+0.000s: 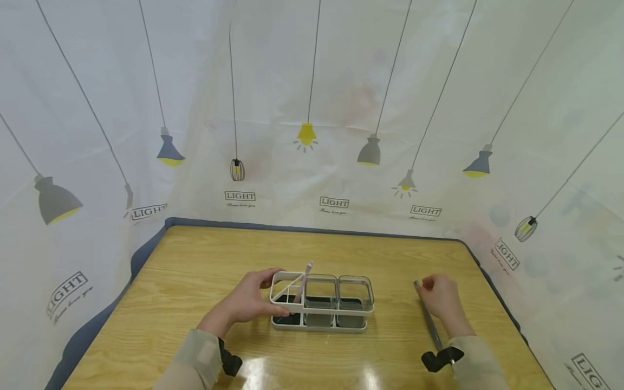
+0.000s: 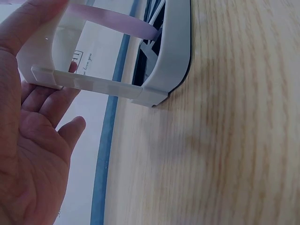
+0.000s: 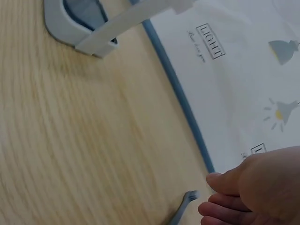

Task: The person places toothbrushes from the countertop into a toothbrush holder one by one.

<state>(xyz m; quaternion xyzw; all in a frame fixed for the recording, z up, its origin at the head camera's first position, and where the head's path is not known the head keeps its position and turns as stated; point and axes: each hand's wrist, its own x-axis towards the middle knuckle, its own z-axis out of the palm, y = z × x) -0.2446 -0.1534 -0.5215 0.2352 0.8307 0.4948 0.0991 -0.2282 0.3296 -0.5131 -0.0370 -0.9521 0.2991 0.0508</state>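
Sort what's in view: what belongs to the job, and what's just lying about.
Seemingly the job:
rack, gripped by the left hand
pink brush, leaning in the rack
two cups, in the rack
grey brush, by the right hand

Just around it:
table
printed sheet
wrist cameras

Two hands are showing: one left hand (image 1: 248,299), one right hand (image 1: 442,300); two sleeves (image 1: 195,355) are showing; one white rack (image 1: 322,311) is standing; two clear cups (image 1: 319,320) are sitting inside; two toothbrushes are visible, one pink toothbrush (image 1: 304,280), one grey toothbrush (image 1: 429,323); one wooden table (image 1: 234,246) is showing; head view is giving seven LIGHT labels (image 1: 334,202), two blue lamps (image 1: 168,147).
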